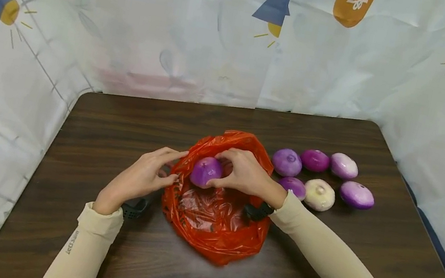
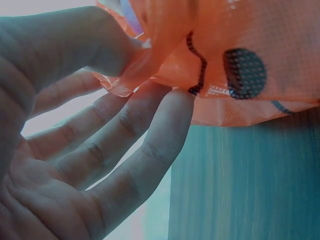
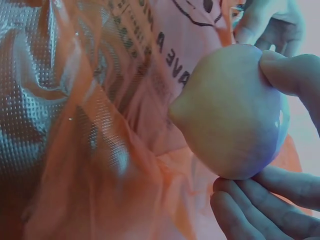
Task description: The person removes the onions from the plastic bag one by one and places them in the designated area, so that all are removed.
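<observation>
A purple onion (image 1: 206, 172) is held between the thumb and fingers of my right hand (image 1: 240, 171), over the mouth of a red plastic bag (image 1: 213, 244). In the right wrist view the onion (image 3: 230, 112) shows its pale pointed end, with the bag's wall (image 3: 100, 165) behind it. My left hand (image 1: 145, 172) is at the bag's left rim. In the left wrist view, that hand (image 2: 100, 145) pinches the thin plastic (image 2: 150, 65) between thumb and fingertips. Black print marks the bag's outside.
Several peeled onions lie right of the bag on the dark wooden table (image 1: 118, 120): purple ones such as this onion (image 1: 287, 162) and a whitish onion (image 1: 319, 195). A white patterned sheet (image 1: 168, 40) hangs behind the table and along its sides.
</observation>
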`<state>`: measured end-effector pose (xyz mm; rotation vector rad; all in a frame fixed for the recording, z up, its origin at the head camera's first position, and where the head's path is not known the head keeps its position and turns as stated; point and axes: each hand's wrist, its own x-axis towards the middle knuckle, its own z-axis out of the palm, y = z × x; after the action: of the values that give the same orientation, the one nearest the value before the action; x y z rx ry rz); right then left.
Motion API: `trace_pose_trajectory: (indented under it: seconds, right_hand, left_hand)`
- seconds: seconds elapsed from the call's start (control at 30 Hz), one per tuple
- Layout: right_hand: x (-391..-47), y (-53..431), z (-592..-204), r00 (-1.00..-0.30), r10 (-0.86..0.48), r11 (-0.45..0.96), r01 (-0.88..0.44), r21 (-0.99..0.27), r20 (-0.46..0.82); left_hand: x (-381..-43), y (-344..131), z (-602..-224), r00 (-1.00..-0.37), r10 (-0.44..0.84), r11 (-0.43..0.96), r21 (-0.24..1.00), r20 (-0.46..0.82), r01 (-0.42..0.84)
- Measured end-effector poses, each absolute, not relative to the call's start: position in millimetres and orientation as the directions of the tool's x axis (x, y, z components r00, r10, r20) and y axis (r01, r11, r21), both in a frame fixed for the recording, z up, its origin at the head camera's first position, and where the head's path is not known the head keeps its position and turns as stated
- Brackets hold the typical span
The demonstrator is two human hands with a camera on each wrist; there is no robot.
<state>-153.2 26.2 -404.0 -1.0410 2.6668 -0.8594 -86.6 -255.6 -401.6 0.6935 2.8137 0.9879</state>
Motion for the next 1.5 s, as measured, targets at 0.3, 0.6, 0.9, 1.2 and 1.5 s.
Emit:
trace_pose_trajectory:
  seconds: [0.3, 0.6, 0.9, 1.2, 1.5]
  right_hand:
    - [-144.6, 38.2, -391.6, -0.751, -0.656, 0.584, -0.566, -0.582, 0.072]
    - [-140.5, 48.1, -383.8, -0.750, -0.650, 0.552, -0.579, -0.600, 0.125]
    - [-135.8, 58.3, -375.0, -0.766, -0.625, 0.551, -0.569, -0.611, 0.150]
    - [-133.6, 71.7, -371.0, -0.780, -0.601, 0.559, -0.566, -0.606, 0.173]
    - [-130.6, 89.2, -365.2, -0.796, -0.582, 0.538, -0.531, -0.655, 0.167]
  left_hand:
    - [-87.8, -252.9, -400.8, -0.894, 0.444, 0.692, 0.608, 0.067, 0.389]
    - [-87.9, -250.8, -402.3, -0.895, 0.442, 0.701, 0.598, 0.063, 0.388]
    - [-87.3, -248.6, -403.9, -0.895, 0.441, 0.702, 0.595, 0.065, 0.390]
    - [-87.8, -247.8, -406.3, -0.898, 0.436, 0.703, 0.598, 0.065, 0.385]
    - [-88.6, -248.3, -407.3, -0.899, 0.432, 0.698, 0.603, 0.077, 0.387]
